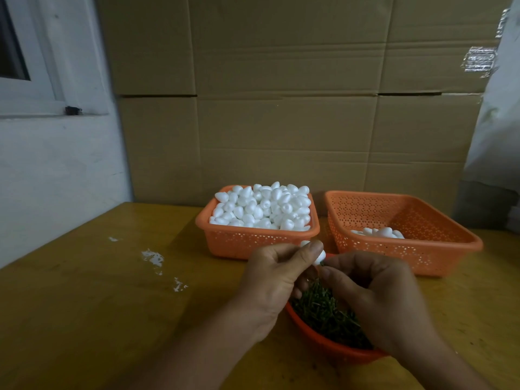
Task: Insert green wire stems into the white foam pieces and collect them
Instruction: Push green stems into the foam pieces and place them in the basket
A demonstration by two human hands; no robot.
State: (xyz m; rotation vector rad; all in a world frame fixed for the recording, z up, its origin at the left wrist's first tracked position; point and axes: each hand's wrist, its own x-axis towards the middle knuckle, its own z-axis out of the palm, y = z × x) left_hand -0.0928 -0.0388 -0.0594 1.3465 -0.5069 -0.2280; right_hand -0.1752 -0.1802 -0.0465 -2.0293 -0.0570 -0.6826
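My left hand [277, 273] pinches a white foam piece [320, 256] between thumb and forefinger, the other fingers curled loosely beneath it. My right hand [374, 291] sits just beside it, thumb and forefinger brought together at the lower end of the foam piece, where a dark green tip of a wire stem [322, 263] shows; I cannot tell how far the stem sits in the foam, since my fingers hide most of it. The two hands nearly touch at the fingertips.

Directly under both hands is a round orange bowl [315, 332] filled with loose green wire stems [323, 311]; my right wrist covers its right side. Beyond my left hand, just past the fingertips, stands an orange perforated basket [253, 243] heaped with white foam pieces [264, 206]. Beyond my right hand stands a second orange basket [439, 249], tilted a little, with only a few white pieces [380, 232] lying at its near wall; whether those carry stems I cannot tell.

Everything rests on a yellow-brown wooden table [98, 305]. Well to the left of my left hand, white flecks [153, 257] mark the tabletop. Behind the baskets rises a wall of stacked cardboard boxes [281, 94], and far off to my left is a white window frame [42, 88].
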